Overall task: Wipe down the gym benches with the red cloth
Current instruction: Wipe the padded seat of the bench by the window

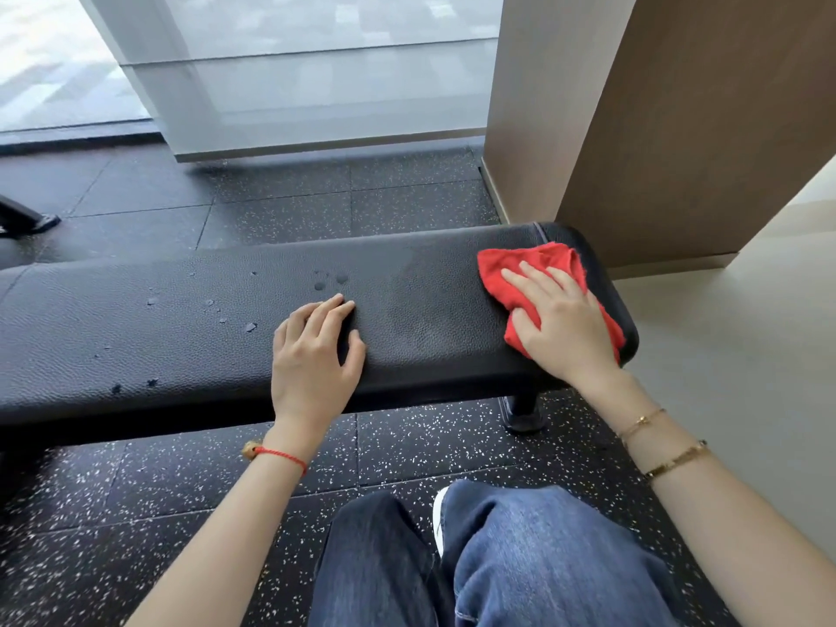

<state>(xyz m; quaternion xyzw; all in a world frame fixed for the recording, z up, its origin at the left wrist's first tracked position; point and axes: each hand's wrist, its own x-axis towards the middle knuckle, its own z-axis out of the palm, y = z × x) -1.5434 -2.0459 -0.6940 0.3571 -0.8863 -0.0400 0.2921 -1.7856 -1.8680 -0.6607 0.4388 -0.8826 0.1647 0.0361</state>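
Right hand (561,323) — fingers spread flat, pressing crumpled red cloth (529,269) onto end of black textured padded gym bench (181,319). Left hand (312,350) — empty, loosely curled, resting on padding well left of cloth. Water droplets (330,280) just beyond left fingertips.

One bench (407,300), one cloth (538,282), perhaps three bracelets (642,419).

Right hand (558,323): flat on the red cloth (534,269), pressing it to the bench (181,319) end.
Left hand (312,350): resting on the padding, beside water droplets (330,280).

Bright daylight through the window (68,61), sharp focus.
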